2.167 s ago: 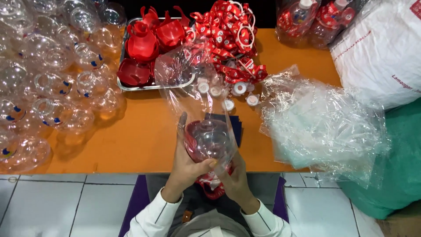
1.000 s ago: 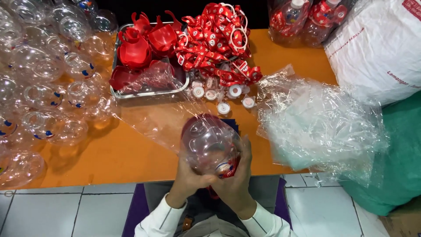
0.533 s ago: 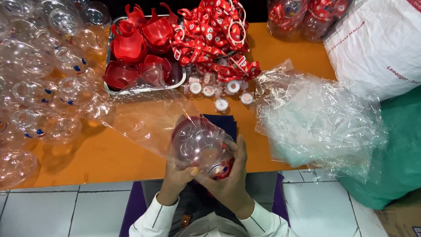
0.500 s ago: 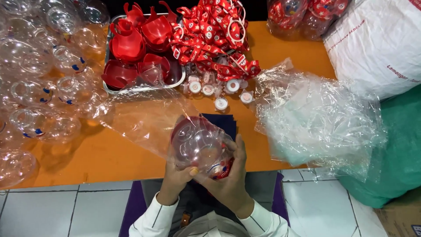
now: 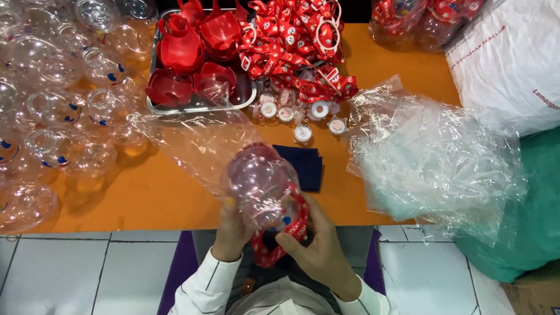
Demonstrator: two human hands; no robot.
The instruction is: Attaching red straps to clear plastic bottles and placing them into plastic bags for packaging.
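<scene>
Bottle (image 5: 261, 181), clear and strapped in red, is sitting partly inside a plastic bag (image 5: 198, 143) at the near table edge; left hand (image 5: 233, 230) and right hand (image 5: 312, 242) are gripping it. Bagging is underway; many bare bottles (image 5: 52, 111) are waiting far left.

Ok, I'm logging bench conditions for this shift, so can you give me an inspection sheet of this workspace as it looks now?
Surface: orange table, crowded along the back and left.
Job's things: clear round bottle with a red strap, inside a clear plastic bag.
Clutter: empty clear bottles at left; metal tray of red cups; pile of red lanyards; small white caps; heap of clear bags; dark blue cloth.
Hands: left hand and right hand both grip the bagged bottle.
Cables: nothing seen.
Surroundings: white tiled floor, white sack, green sack.
</scene>
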